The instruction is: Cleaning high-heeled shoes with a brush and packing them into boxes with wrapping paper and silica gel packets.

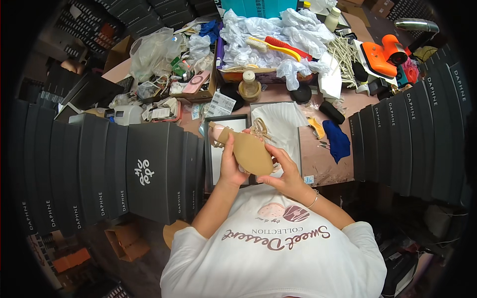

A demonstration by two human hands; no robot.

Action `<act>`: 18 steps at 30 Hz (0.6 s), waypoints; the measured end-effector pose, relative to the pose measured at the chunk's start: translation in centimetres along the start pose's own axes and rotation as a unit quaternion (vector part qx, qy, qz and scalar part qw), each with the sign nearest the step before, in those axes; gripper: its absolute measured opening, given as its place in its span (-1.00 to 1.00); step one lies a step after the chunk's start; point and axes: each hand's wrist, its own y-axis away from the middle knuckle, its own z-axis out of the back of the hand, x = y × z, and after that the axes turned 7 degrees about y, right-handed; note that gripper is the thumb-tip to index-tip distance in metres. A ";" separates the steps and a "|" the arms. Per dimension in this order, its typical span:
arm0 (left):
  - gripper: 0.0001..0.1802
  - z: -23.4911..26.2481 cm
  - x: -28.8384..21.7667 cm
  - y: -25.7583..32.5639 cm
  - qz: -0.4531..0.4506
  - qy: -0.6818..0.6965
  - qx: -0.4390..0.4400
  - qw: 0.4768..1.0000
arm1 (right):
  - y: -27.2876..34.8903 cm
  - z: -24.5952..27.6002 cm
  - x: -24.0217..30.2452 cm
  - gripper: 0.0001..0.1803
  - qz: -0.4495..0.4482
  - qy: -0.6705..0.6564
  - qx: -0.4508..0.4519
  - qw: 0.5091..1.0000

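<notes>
Sandal point(251, 153) held sole up over an open shoebox point(208, 151) on the tabletop point(323, 171), left hand point(231, 166) with fingers closed around its narrower middle, right hand point(290, 176) with fingers part-open, gripping the broad end between thumb and fingertips.

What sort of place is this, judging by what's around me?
It looks like a shoe-packing or finishing workstation: the left hand and right hand hold a sandal, an open dark box lies beneath, and more dark boxes flank the table.
</notes>
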 end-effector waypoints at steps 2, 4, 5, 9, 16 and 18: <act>-0.42 0.2 0.0 0.0 -0.006 -0.008 -0.027 1.000 | -0.1 -0.1 -0.1 -0.09 -0.013 -0.018 0.006 1.000; -0.41 1.2 -0.1 -0.1 -0.017 -0.034 -0.052 0.998 | 0.0 -0.5 -0.5 -0.12 -0.038 -0.051 0.012 0.998; -0.36 1.6 -0.1 -0.1 -0.023 -0.091 -0.037 0.995 | 0.4 -1.1 -0.7 -0.14 -0.078 -0.133 0.010 0.988; -0.29 1.6 -0.5 -0.1 -0.129 -0.158 0.042 0.978 | 0.7 -2.2 -0.5 -0.22 -0.143 -0.270 0.043 0.951; -0.35 1.3 -0.8 -0.7 -0.105 -0.184 -0.029 0.977 | 2.4 3.6 -7.6 -0.52 -0.220 -0.114 -0.053 0.968; -0.40 0.8 -0.1 -0.3 -0.078 -0.201 -0.027 0.976 | 3.0 6.8 -13.9 -0.59 -0.184 0.149 -0.156 0.959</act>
